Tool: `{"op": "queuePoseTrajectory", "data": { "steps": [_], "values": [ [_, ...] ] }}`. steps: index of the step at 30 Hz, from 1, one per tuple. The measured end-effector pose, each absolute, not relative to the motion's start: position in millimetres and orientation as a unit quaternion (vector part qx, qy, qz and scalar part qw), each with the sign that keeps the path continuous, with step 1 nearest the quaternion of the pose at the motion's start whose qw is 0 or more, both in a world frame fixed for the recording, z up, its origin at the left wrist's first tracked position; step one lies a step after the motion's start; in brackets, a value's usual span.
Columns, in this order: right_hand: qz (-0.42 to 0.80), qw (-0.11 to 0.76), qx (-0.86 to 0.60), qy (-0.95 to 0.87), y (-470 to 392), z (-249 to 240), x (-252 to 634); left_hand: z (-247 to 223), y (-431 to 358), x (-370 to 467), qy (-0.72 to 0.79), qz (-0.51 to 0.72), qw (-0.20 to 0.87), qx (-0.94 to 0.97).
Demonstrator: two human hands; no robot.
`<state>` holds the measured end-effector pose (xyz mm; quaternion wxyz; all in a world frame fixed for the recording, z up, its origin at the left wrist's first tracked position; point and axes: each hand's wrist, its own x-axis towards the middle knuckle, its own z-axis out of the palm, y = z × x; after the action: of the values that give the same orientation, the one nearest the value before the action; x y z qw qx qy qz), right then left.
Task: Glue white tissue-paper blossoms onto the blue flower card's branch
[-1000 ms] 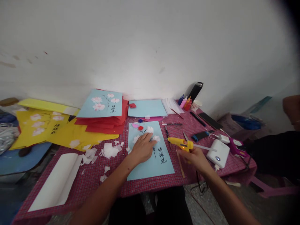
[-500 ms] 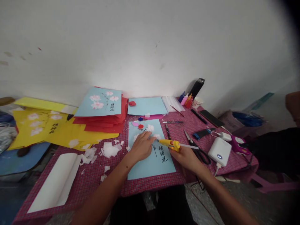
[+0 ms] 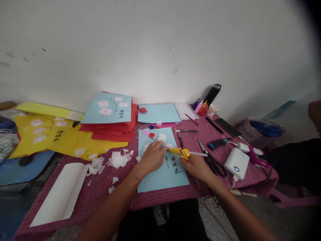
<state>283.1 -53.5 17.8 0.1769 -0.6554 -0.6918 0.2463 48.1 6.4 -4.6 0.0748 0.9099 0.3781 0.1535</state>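
Plaid tbl (image 3: 91,190) | glue gun (image 3: 178,152) in R fingers (image 3: 187,163) | card (image 3: 163,182) under L fingers (image 3: 155,150)

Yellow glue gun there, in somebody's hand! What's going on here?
Somebody's right hand grips the yellow plastic glue gun, with a pale stick poking out of its back. It points toward white paper flowers on a light blue paper sheet; whether it touches them is too small to tell. The left hand lies over the same sheet, partly hiding the flowers. Black writing runs down beside them. Black-handled metal scissors lie to the right, and torn white paper scraps to the left.
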Motion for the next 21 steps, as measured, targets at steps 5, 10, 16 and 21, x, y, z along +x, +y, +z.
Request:
{"op": "queuePoseTrajectory", "data": {
  "steps": [5, 10, 16, 21],
  "values": [
    [0.231, 0.140, -0.661, -0.700, -51, 18, 284, -6, 7, 48, 0.376, 0.157, 0.077, 0.910],
    [0.205, 0.111, -0.666, -0.709, -49, 21, 284, -4, 7, 48, 0.377, 0.158, 0.080, 0.909],
    [0.198, 0.104, -0.661, -0.716, -47, 23, 285, -2, 5, 48, 0.379, 0.148, 0.077, 0.910],
    [0.197, 0.094, -0.664, -0.715, -46, 28, 285, -2, 5, 49, 0.379, 0.155, 0.084, 0.909]
  ]
}}
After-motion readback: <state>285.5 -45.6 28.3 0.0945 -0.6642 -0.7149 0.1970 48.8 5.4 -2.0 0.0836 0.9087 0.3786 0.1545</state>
